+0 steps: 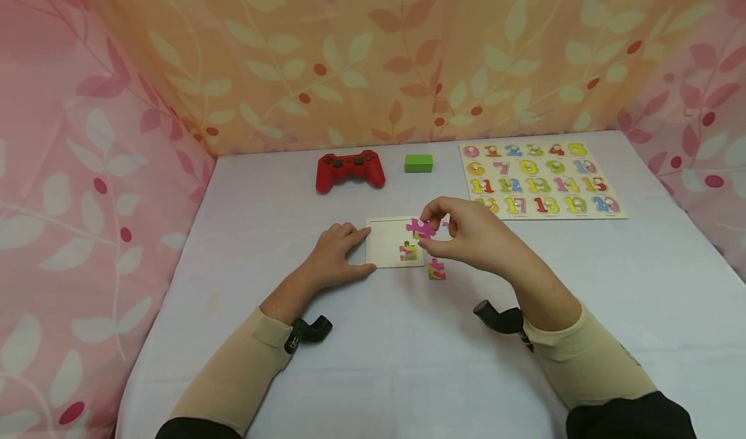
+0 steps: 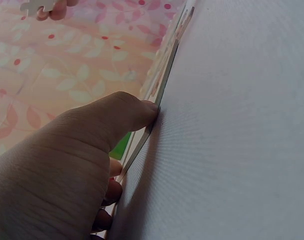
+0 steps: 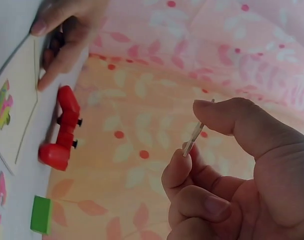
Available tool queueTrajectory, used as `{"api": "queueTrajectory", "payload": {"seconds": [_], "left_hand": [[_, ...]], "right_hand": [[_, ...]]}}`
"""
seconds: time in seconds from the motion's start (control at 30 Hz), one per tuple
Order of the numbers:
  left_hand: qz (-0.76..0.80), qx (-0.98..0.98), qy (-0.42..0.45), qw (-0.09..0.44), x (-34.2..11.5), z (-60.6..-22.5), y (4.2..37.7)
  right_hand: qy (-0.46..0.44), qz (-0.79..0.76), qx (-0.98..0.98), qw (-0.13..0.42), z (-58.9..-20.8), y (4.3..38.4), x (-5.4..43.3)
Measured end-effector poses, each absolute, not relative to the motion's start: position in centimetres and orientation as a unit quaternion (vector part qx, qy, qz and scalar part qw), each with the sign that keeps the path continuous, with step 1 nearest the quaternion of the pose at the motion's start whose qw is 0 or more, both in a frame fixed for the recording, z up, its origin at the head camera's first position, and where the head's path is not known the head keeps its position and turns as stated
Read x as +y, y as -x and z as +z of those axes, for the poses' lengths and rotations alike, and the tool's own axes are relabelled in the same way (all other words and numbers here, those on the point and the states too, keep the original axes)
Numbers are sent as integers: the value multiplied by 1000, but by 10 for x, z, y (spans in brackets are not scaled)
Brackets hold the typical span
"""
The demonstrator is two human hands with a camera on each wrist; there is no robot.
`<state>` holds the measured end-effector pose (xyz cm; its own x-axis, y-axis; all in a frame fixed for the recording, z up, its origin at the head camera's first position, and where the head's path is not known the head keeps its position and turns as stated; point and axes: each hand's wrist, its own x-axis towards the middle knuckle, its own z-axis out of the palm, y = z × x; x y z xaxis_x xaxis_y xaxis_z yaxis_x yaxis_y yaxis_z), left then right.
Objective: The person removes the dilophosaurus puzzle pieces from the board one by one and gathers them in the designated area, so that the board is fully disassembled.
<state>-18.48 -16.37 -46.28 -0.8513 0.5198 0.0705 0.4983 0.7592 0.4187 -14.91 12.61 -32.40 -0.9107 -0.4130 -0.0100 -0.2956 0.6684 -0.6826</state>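
Observation:
My right hand [image 1: 472, 235] pinches a pink jigsaw piece [image 1: 421, 228] between thumb and fingertips, above the right side of a pale square puzzle board [image 1: 384, 245]. In the right wrist view that piece [image 3: 195, 134] shows edge-on. My left hand [image 1: 335, 258] rests at the board's left side, thumb and index finger spread apart, their tips on its edge near the corners. One pink and yellow-green piece [image 1: 408, 252] lies inside the board. Another piece [image 1: 436, 269] lies on the cloth just off its near right corner. More pink shows behind my right fingers, partly hidden.
Behind the board are a red game controller [image 1: 350, 171] and a green block [image 1: 418, 163]. A number puzzle board [image 1: 544, 213] lies at the back right. A white cloth [image 1: 373, 374] covers the table, and patterned curtains [image 1: 350, 57] stand around it.

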Motion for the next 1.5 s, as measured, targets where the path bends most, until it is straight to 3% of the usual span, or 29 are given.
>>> {"api": "queueTrajectory", "payload": {"seconds": [0.23, 0.53, 1.2, 1.5], "left_hand": [[220, 935, -277, 19, -165, -465, 185], [225, 933, -279, 16, -164, -464, 185], [223, 935, -276, 28, -161, -466, 185], [218, 937, -271, 19, -164, -463, 183]], "right_hand": [[186, -359, 912, 66, -315, 143, 144], [162, -340, 922, 86, -324, 140, 170], [161, -280, 928, 186, -393, 149, 197], [151, -218, 947, 179, -404, 151, 187]]}}
